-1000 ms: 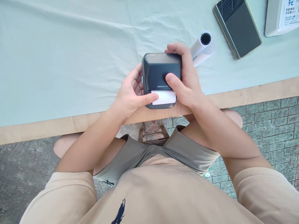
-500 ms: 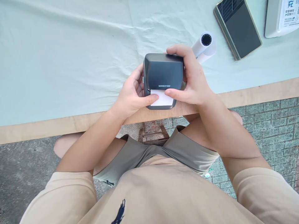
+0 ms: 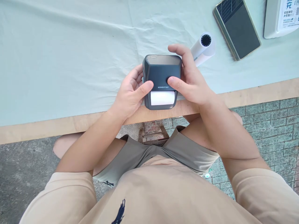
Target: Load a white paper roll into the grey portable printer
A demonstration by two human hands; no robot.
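Note:
A dark label printer [image 3: 161, 73] marked NIIMBOT is held between my hands above the table's near edge. White label paper [image 3: 163, 98] shows at its lower front, below the lid. My left hand [image 3: 130, 91] is closed round the printer's left side, with the thumb on the front by the lid's lower corner; its other fingers are partly hidden behind. My right hand [image 3: 192, 76] grips the right side, thumb on the lid. Its index finger is stretched out past the upper right corner.
Beside my right hand lies a roll of white film or paper [image 3: 201, 43] with a black core. Farther right are a smartphone [image 3: 241, 29] and a white box-like item [image 3: 272, 18] with a printed label. A pale green cloth [image 3: 70, 62] covers the table; its wooden edge [image 3: 257, 91] runs before me.
Both thumbs have moved up off the label paper onto the printer's lid area, so the paper is uncovered. My right index finger has lifted from the printer's top.

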